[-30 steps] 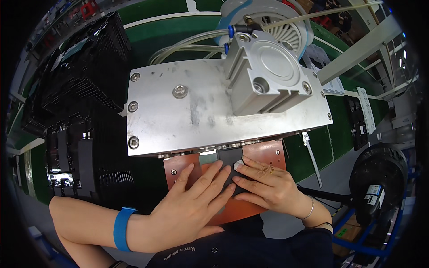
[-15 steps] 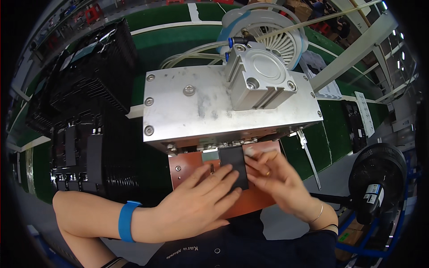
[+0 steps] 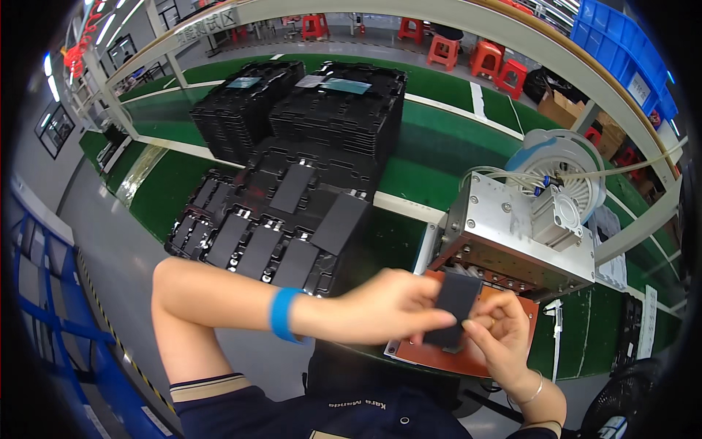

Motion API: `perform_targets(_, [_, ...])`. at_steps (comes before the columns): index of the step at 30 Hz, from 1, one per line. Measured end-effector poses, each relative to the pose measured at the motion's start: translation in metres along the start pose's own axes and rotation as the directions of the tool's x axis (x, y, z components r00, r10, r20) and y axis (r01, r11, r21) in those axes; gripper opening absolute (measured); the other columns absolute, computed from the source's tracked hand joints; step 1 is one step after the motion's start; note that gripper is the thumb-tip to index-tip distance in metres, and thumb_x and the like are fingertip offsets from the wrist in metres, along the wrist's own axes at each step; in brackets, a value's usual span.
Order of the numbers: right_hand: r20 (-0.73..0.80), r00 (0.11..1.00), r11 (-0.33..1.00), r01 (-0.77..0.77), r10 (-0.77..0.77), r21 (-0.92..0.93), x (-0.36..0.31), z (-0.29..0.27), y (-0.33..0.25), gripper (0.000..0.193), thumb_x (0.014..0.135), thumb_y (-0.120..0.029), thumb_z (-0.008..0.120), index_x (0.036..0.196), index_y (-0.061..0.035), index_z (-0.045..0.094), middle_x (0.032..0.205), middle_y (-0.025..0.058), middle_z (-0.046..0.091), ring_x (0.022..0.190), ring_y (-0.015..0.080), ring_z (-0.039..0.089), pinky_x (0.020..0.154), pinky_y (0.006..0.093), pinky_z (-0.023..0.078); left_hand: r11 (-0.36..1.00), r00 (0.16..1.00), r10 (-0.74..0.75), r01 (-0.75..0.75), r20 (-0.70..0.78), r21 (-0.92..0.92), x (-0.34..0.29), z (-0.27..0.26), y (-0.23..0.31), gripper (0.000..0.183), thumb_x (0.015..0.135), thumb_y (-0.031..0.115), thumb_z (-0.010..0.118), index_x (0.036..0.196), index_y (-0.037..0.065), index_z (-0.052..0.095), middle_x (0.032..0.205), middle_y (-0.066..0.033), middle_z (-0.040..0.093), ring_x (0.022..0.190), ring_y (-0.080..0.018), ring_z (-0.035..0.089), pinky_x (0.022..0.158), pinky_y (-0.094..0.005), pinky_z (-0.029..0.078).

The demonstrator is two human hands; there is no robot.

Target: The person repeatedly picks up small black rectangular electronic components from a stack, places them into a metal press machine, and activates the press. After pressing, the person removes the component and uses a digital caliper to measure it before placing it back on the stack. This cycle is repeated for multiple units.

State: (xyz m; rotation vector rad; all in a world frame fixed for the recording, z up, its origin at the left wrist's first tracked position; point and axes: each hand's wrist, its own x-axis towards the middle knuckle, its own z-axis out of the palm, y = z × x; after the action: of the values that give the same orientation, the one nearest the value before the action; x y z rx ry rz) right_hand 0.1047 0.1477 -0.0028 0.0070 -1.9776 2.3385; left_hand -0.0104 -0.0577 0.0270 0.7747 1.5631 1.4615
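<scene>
A dark grey, flat rectangular piece [image 3: 459, 298] is tilted up above the orange-brown base plate [image 3: 424, 356] of a metal press. My left hand [image 3: 402, 307], with a blue band on its wrist, grips that piece by its left side, thumb across its face. Close to the piece's right edge, my right hand [image 3: 504, 336] has its thumb and fingers pinched together. Whatever is between those fingertips is too small to make out. Behind both hands stands the press's silver block [image 3: 504, 219], with a square cylinder [image 3: 559, 217] on top.
Similar grey pieces lie in a black tray [image 3: 256, 190] at left. Stacked black trays [image 3: 344, 110] stand behind it on the green bench. A white fan [image 3: 570, 157] sits behind the press; a caliper [image 3: 557, 329] lies right of it. A black fan [image 3: 636, 395] stands at lower right.
The view has swung left, bringing the trays into sight. My left hand has gone from lying flat on the grey piece to gripping it, and the piece has come away from the press.
</scene>
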Motion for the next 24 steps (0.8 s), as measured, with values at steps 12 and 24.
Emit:
perform_targets(12, [0.82,0.491,-0.318,0.759,-0.294,-0.568,0.161,0.108,0.036,0.048,0.084,-0.012,0.057,0.131,-0.0024,0.053,0.133,0.014,0.055,0.13,0.0276,0.047,0.109,0.0442,0.036,0.708,0.639,0.18,0.444,-0.748,0.549,-0.102,-0.234,-0.017,0.04,0.082,0.022,0.077,0.117,0.002,0.068,0.076,0.0028,0.062,0.06,-0.0052,0.05,0.055,-0.0215,0.042])
perform_targets(24, [0.763,0.486,-0.387,0.665,-0.426,-0.639,0.04,0.026,-0.006,0.044,0.079,-0.013,0.059,0.123,-0.0087,0.064,0.118,0.0049,0.058,0.101,0.0174,0.055,0.086,0.0338,0.045,0.418,0.633,0.609,0.256,-0.478,0.872,-0.087,-0.164,0.038,0.03,0.079,0.01,0.075,0.108,0.003,0.071,0.084,-0.0048,0.06,0.058,-0.0095,0.048,0.055,-0.0254,0.041])
